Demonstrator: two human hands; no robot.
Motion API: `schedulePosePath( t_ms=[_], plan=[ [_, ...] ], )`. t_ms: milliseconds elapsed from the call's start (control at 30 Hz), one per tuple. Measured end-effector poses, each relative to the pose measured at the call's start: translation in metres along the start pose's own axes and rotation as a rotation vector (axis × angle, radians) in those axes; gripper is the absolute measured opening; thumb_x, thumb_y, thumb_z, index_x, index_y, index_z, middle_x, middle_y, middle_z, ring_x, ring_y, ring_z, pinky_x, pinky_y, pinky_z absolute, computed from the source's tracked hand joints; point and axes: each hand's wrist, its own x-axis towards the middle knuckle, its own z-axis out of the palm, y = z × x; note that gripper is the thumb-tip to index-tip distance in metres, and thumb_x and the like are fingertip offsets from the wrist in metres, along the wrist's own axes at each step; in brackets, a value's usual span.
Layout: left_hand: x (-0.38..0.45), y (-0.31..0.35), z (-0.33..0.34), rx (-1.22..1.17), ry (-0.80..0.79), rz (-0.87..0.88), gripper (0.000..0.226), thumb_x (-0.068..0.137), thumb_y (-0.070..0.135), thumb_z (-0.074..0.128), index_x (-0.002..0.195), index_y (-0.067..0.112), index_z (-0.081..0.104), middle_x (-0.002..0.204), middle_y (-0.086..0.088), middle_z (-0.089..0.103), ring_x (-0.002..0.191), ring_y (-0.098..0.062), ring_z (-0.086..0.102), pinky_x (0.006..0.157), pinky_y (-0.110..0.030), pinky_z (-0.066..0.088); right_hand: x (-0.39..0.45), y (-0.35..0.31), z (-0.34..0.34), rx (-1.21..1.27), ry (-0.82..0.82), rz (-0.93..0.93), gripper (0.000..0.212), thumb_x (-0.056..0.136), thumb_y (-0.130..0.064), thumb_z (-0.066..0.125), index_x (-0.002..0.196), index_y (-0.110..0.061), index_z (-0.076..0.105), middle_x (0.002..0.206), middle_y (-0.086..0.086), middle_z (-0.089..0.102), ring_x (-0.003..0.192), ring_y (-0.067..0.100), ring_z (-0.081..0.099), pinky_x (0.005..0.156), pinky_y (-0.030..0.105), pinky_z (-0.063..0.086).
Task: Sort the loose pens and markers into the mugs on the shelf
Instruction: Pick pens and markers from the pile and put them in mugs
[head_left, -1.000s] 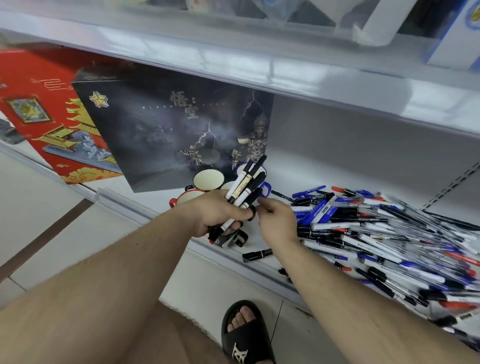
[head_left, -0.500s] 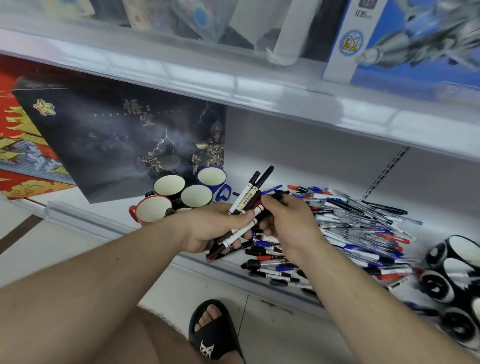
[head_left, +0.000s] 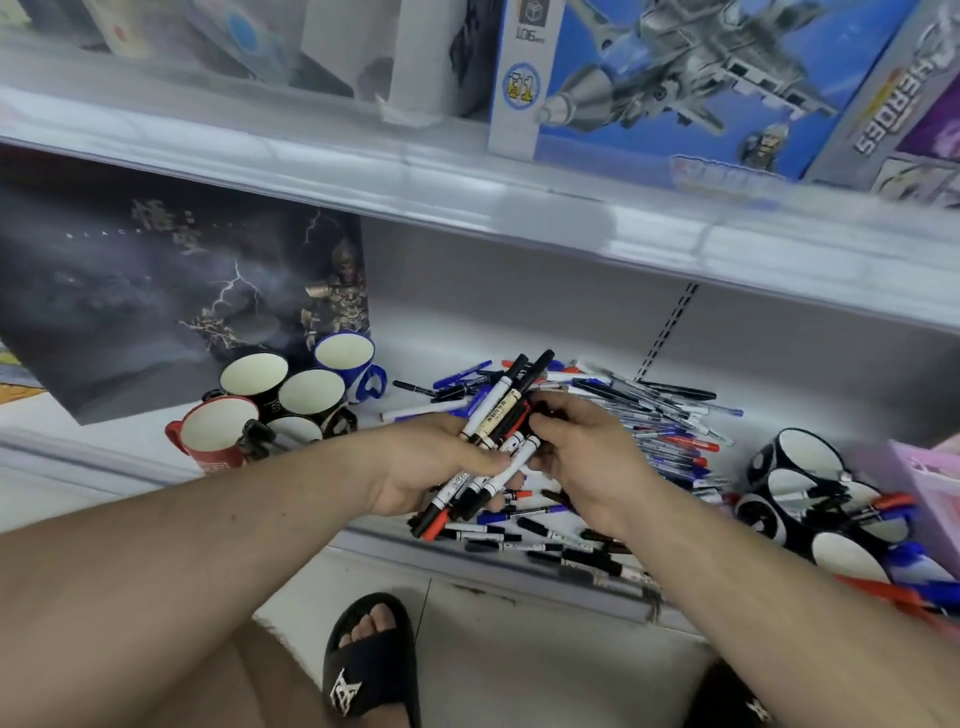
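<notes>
While your left hand (head_left: 434, 467) is gripping the marker bundle (head_left: 493, 441), long axis slanting up to the right, your right hand (head_left: 582, 452) is pinching one marker; the mugs (head_left: 283, 395) are lying left, nearer your left hand.

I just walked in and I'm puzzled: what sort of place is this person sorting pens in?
Most likely a shop, perhaps a toy and stationery store. White retail shelving carries a boxed jet building set, with a heap of loose pens and mugs on the shelf below.
</notes>
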Motion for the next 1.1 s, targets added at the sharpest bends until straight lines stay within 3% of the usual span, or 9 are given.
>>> schedulePosePath(
  t_ms=[67, 167, 300, 467, 600, 733, 833, 933, 1100],
  plan=[
    [0.005, 0.005, 0.012, 0.020, 0.010, -0.021, 0.017, 0.090, 0.008, 0.065, 0.107, 0.008, 0.069, 0.098, -0.011, 0.075, 0.100, -0.032, 0.066, 0.103, -0.052, 0.046, -0.001, 0.001, -0.019, -0.126, 0.018, -0.007, 0.019, 0.098, -0.006, 0.056, 0.113, -0.011, 0.066, 0.091, 0.009, 0.069, 0.063, 0.015, 0.055, 0.052, 0.024, 0.044],
    [0.012, 0.012, 0.031, 0.056, -0.018, -0.040, 0.012, 0.091, 0.009, 0.064, 0.101, 0.010, 0.070, 0.098, -0.009, 0.075, 0.091, -0.027, 0.068, 0.099, -0.046, 0.048, -0.003, -0.004, -0.047, -0.146, 0.020, 0.044, 0.017, 0.099, -0.012, 0.057, 0.114, -0.011, 0.063, 0.080, 0.005, 0.063, 0.048, 0.011, 0.045, 0.044, 0.023, 0.033],
    [0.027, 0.020, 0.057, 0.039, -0.083, -0.055, 0.011, 0.094, 0.011, 0.060, 0.099, 0.013, 0.070, 0.093, -0.004, 0.076, 0.075, -0.017, 0.071, 0.082, -0.035, 0.051, -0.004, -0.016, -0.080, -0.097, 0.003, 0.088, 0.009, 0.101, -0.009, 0.052, 0.098, -0.006, 0.061, 0.065, 0.006, 0.063, 0.042, 0.013, 0.048, 0.042, 0.024, 0.034],
    [0.052, 0.032, 0.087, -0.041, -0.098, -0.102, 0.014, 0.094, 0.015, 0.059, 0.106, 0.013, 0.068, 0.093, -0.005, 0.076, 0.082, -0.017, 0.073, 0.063, -0.024, 0.055, -0.001, -0.036, -0.136, -0.074, 0.099, 0.061, 0.009, 0.100, -0.007, 0.053, 0.105, -0.008, 0.061, 0.088, 0.016, 0.063, 0.048, 0.018, 0.052, 0.043, 0.026, 0.042],
    [0.076, 0.039, 0.107, -0.081, -0.077, -0.141, 0.016, 0.094, 0.009, 0.058, 0.106, 0.015, 0.069, 0.094, -0.002, 0.076, 0.080, -0.017, 0.073, 0.058, -0.026, 0.053, -0.003, -0.035, -0.197, -0.024, 0.271, -0.012, 0.020, 0.100, -0.005, 0.052, 0.105, -0.016, 0.068, 0.090, 0.014, 0.065, 0.048, 0.019, 0.053, 0.045, 0.028, 0.043],
    [0.104, 0.043, 0.138, -0.052, -0.072, -0.162, 0.016, 0.095, 0.008, 0.058, 0.103, 0.015, 0.070, 0.088, 0.000, 0.076, 0.068, -0.012, 0.071, 0.058, -0.024, 0.053, 0.006, -0.025, -0.264, -0.268, 0.653, -0.085, 0.023, 0.100, -0.008, 0.050, 0.087, -0.020, 0.065, 0.084, 0.008, 0.064, 0.048, 0.018, 0.060, 0.045, 0.024, 0.049],
    [0.122, 0.047, 0.174, -0.065, -0.120, -0.155, 0.014, 0.095, 0.009, 0.057, 0.102, 0.014, 0.069, 0.083, 0.001, 0.075, 0.065, -0.011, 0.069, 0.061, -0.026, 0.051, 0.017, -0.015, -0.315, -0.556, 0.868, -0.122, 0.021, 0.093, -0.015, 0.047, 0.087, -0.021, 0.066, 0.086, 0.006, 0.069, 0.076, 0.031, 0.070, 0.072, 0.040, 0.059],
    [0.133, 0.053, 0.207, -0.102, -0.207, -0.163, 0.015, 0.096, 0.010, 0.056, 0.100, 0.016, 0.069, 0.082, 0.002, 0.075, 0.064, -0.010, 0.069, 0.057, -0.023, 0.052, 0.020, -0.004, -0.354, -0.786, 0.937, -0.083, 0.021, 0.095, -0.015, 0.045, 0.099, -0.014, 0.066, 0.089, 0.007, 0.068, 0.082, 0.030, 0.066, 0.075, 0.034, 0.053],
    [0.146, 0.057, 0.235, -0.119, -0.320, -0.179, 0.017, 0.095, 0.009, 0.056, 0.101, 0.016, 0.069, 0.085, 0.002, 0.075, 0.069, -0.010, 0.070, 0.055, -0.023, 0.051, 0.022, 0.020, -0.382, -1.041, 0.882, 0.041, 0.018, 0.099, -0.012, 0.042, 0.098, -0.014, 0.059, 0.083, 0.008, 0.062, 0.070, 0.023, 0.056, 0.056, 0.026, 0.039]
  ],
)
